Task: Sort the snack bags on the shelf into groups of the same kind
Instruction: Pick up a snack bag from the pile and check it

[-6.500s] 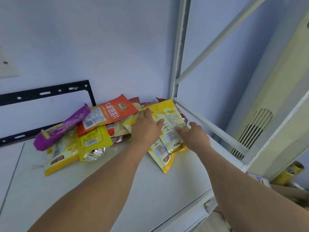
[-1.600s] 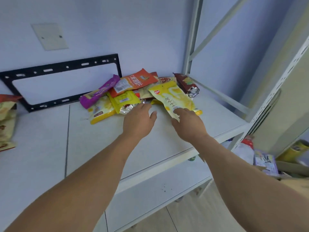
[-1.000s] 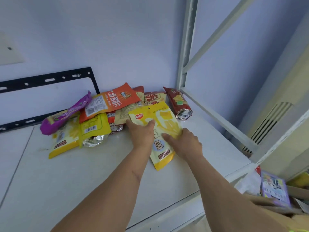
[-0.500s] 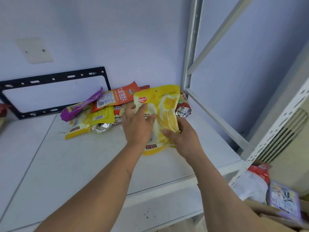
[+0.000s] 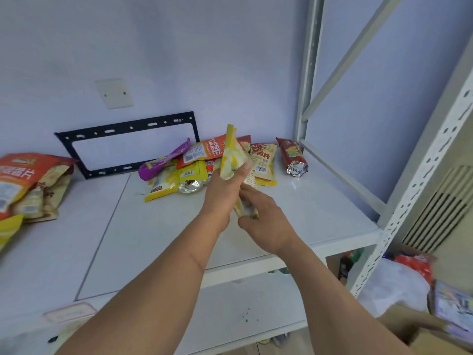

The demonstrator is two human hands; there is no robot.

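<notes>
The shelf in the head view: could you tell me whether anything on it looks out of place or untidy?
Yes. The bags at the back form a mixed pile: purple, orange and yellow kinds overlap, unsorted. A dark red bag lies apart beside the shelf post.

A black metal bracket (image 5: 128,144) leans on the wall below 1 blank cover plate (image 5: 114,93), perhaps plastic.

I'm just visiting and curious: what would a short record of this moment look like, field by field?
setting: white shelf against a pale wall
held item: yellow snack bags, lifted off the shelf, seen edge-on
left hand: grips the bags' upper part
right hand: holds their lower end
mixed pile: purple bag, orange bag, dark red bag lie at the back
left edge: an orange and tan group
</notes>
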